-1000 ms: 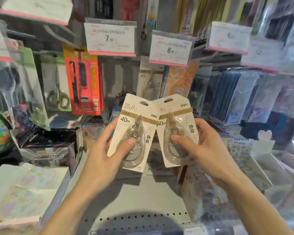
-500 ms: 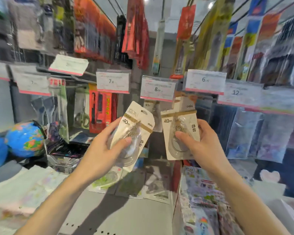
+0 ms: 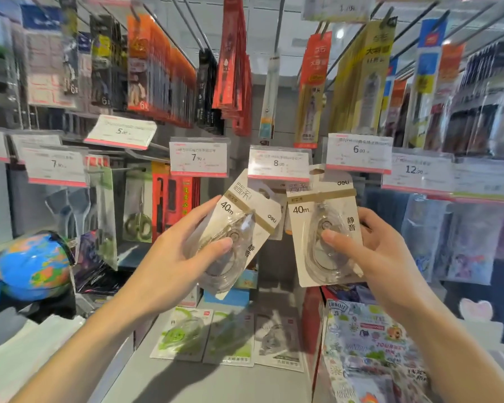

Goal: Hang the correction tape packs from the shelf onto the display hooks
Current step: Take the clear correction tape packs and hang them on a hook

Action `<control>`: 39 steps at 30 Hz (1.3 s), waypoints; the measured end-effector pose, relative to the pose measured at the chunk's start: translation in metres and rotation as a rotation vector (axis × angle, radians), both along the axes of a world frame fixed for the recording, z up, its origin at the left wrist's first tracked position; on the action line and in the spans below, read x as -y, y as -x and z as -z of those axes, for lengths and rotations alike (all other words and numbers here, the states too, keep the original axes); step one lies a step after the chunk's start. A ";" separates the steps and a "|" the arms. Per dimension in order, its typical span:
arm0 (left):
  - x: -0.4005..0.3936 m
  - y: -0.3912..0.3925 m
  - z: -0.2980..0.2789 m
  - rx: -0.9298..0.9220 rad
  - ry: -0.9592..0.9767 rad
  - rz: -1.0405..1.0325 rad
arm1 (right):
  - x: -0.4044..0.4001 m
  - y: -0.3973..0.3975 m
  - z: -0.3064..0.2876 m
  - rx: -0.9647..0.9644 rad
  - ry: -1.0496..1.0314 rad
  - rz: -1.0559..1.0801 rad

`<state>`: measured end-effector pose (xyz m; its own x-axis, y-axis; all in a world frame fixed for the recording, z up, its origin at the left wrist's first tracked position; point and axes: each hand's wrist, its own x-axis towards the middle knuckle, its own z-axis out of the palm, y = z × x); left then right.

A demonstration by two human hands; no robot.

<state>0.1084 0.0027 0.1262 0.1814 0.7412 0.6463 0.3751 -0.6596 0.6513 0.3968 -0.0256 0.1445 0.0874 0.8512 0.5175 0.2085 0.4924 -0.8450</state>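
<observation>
- Left hand [image 3: 169,257] clamped on white carded correction tape pack with clear blister and gold band [image 3: 239,228]: thumb across blister front, fingers behind card. Pack tilted, top leaning right, held in the air above the back of the grey shelf [image 3: 186,379].
- Right hand [image 3: 373,257] clamped on second white carded correction tape pack, marked 40m [image 3: 323,228]: thumb on blister, fingers wrapped round right edge. Pack near upright, hang hole at top just below the 8.00 price tag [image 3: 280,162] and beside the 6.00 price tag [image 3: 358,152].
- Two held packs just beside each other, upper corners close; touching or not, cannot tell.
- On the grey shelf, toward the back edge: green-printed correction tape packs lying flat [image 3: 184,335] and a grey-printed one [image 3: 277,341] to the right of them.
- Behind left hand: orange-red carded pack [image 3: 175,199] and carded scissors [image 3: 137,210] hanging under the 7.90 price tag [image 3: 198,157].
- Blue globe [image 3: 32,266] at left edge of shelf area; colourful sticker book [image 3: 373,350] upright at right edge of shelf.
</observation>
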 end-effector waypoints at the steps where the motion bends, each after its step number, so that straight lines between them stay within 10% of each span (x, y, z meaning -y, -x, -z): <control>1: 0.001 0.000 -0.003 -0.003 -0.019 0.004 | 0.000 -0.001 0.000 -0.005 -0.003 -0.006; 39: -0.020 0.012 -0.021 0.072 -0.085 0.048 | -0.083 0.044 0.010 0.211 -0.118 0.149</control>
